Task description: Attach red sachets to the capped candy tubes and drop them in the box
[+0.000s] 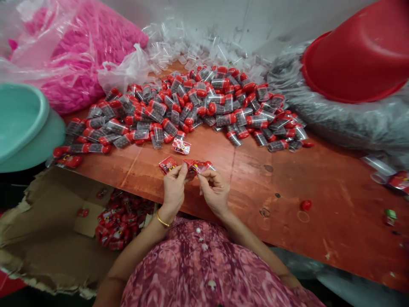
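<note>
My left hand [174,189] and my right hand [215,192] are closed on a small red printed wrapper [195,166], one at each side of it, just above the table's front edge. A rounded red end shows at the wrapper's right; what is inside is mostly hidden. Close by my left fingers lies a flat red printed wrapper [168,164]. Beyond it, another wrapper [181,146] rests against the pile. That pile [191,106] is made of small clear tubes with red caps and dark beads in them.
A cardboard box [57,230] with red wrapped packs stands below the table [255,179] at the left. Teal basins [47,123] and a pink-filled bag [79,55] are left. Clear tubes [169,42] lie behind. A red tub [354,55] sits on a dark-filled bag [322,115].
</note>
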Motion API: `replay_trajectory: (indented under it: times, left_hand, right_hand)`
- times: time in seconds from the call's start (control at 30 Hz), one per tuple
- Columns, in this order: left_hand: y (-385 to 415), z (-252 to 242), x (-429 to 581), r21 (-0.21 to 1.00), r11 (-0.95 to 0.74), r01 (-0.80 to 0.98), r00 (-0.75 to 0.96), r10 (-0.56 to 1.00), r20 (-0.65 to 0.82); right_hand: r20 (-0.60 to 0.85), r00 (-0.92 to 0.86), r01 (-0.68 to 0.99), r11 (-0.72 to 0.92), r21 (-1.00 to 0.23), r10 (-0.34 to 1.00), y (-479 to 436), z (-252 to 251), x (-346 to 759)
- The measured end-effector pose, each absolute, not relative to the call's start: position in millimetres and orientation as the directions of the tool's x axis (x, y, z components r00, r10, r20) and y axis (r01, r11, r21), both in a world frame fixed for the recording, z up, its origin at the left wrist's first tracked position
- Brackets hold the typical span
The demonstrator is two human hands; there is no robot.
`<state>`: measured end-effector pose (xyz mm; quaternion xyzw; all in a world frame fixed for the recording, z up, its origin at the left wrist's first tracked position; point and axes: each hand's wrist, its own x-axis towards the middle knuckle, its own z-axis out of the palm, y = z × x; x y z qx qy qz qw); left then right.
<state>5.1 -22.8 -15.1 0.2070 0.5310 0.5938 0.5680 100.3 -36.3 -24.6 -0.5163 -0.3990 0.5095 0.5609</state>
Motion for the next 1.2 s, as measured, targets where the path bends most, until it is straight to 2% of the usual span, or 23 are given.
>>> replay_trajectory:
  times: [0.17,0.43,0.63,0.77,0.87,1.03,1.2]
  left_hand:
    - [-22.0,-18.5,4.9,0.873,0.217,-0.437,-0.3,0.88,-0.369]
    - [-25.1,-24.9,0.8,0.951,0.113,-0.289,-0.325,0.922,-0.208]
    - [-23.0,-26.1,3.5,0.97,0.093,-0.222,-0.344,0.924,-0.168]
    - [-27.5,-22.3,10.4,0.979,0.064,-0.193,-0.317,0.94,-0.124]
    - [-31.2,-21.6,12.9,0.973,0.061,-0.222,-0.272,0.955,-0.122]
    - [-28.5,-27.1,5.9,0.991,0.099,-0.089,-0.302,0.946,-0.121]
    - [-18.1,-27.9,-1.8,0.971,0.107,-0.213,-0.285,0.944,-0.167]
  right_hand:
    - [-0.13,0.096,-0.249,-0.103,-0.963,0.987,-35.7,-25.0,104.9]
    - [-0.312,-0.064,-0.294,-0.317,-0.902,0.948,-29.6,-21.3,110.1]
    - [-0.346,-0.026,-0.21,-0.343,-0.915,0.938,-30.0,-16.4,106.6]
    - [-0.384,-0.018,-0.211,-0.379,-0.901,0.923,-28.4,-20.0,111.0]
    - [-0.365,-0.015,-0.23,-0.359,-0.905,0.931,-26.7,-23.3,112.8]
    - [-0.288,0.069,-0.215,-0.268,-0.939,0.955,-24.3,-26.5,109.9]
    - [-0.257,0.025,-0.242,-0.244,-0.939,0.966,-20.8,-30.9,112.0]
